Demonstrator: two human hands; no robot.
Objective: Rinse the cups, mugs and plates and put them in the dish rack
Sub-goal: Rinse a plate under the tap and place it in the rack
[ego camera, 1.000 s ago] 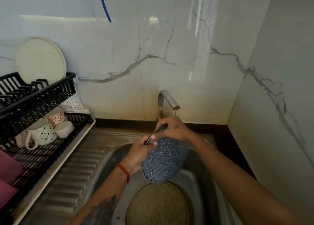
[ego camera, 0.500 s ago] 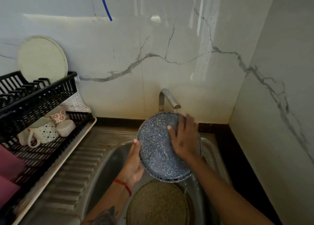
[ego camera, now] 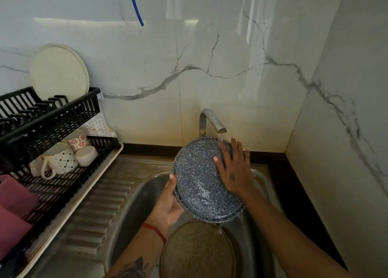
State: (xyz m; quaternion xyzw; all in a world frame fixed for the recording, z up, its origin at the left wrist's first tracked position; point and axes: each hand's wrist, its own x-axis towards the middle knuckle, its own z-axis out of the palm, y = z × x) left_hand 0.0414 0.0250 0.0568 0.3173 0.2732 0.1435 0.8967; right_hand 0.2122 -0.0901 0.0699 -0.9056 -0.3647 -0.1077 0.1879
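A dark speckled plate [ego camera: 199, 181] is held tilted over the sink [ego camera: 144, 191], its top edge under the running tap [ego camera: 212, 120]. My left hand [ego camera: 168, 204] grips the plate's lower left rim. My right hand [ego camera: 234, 168] lies flat with fingers spread on the plate's right side, in the water stream. A brown speckled plate [ego camera: 199, 252] rests in the sink basin below. The black dish rack [ego camera: 52, 130] stands at the left with a cream plate [ego camera: 58, 71] upright on its top tier and patterned mugs [ego camera: 63, 162] on the lower tier.
A small white cup [ego camera: 87, 154] and a red-flowered cup [ego camera: 78, 141] lie beside the mugs. Pink items [ego camera: 14, 195] fill the rack's near end. The ribbed drainboard [ego camera: 94, 210] lies between rack and sink. Marble walls close the back and right.
The plate has turned from edge-on to face me, and my right hand has moved from its top rim to lie flat on its surface under the water.
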